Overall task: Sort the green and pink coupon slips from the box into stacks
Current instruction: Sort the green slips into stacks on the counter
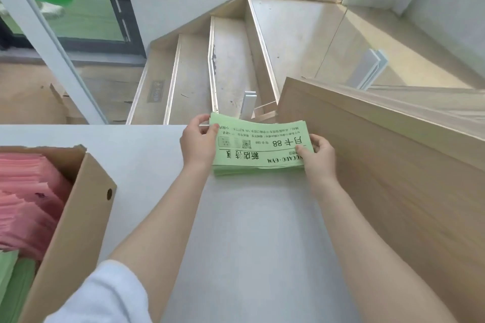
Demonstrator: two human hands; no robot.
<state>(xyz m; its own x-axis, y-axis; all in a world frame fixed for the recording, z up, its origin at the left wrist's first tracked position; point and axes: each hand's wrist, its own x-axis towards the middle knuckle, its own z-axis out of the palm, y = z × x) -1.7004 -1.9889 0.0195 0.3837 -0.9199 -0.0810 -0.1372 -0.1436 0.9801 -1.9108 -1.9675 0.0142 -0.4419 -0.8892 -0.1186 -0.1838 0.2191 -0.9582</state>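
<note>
Both hands grip one stack of green slips (259,147) by its short ends: the left hand (198,143) pinches the far-left corner between thumb and fingers, the right hand (319,156) pinches the near-right corner. Between them the stack sags slightly, its near edge on the white table (249,231). Upside-down print reads "88", "GYM" and Chinese characters beside a QR code. Just right of the grip rises a wooden panel (393,178); beyond it the table edge drops to stairs (210,73). Well left stands the cardboard box (78,217), holding pink slips (26,199) and more green slips (13,275).
</note>
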